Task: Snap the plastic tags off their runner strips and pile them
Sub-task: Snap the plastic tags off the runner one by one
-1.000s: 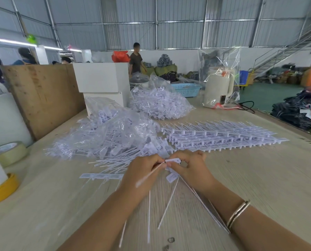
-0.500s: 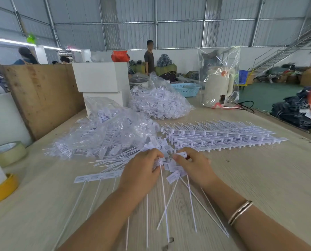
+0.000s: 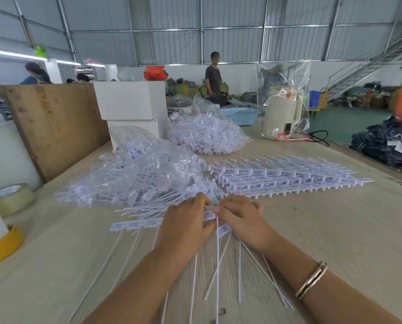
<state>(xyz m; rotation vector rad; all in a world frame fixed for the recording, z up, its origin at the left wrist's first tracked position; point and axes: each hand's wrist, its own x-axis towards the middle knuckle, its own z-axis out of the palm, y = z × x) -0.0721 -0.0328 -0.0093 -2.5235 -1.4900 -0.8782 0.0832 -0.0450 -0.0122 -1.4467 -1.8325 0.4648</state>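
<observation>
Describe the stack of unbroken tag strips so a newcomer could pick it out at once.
Start at the cream kettle wrapped in clear plastic at the far right of the wooden table. Nearer than it lies the stack of tag strips: neat, flat rows still joined, unlike the jumbled tags in the bags to its left.

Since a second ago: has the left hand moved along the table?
Yes. The left hand has shifted away from the person, toward the loose tag pile, judged against the stacked runner strips, and now grips tags beside the right hand.
</observation>
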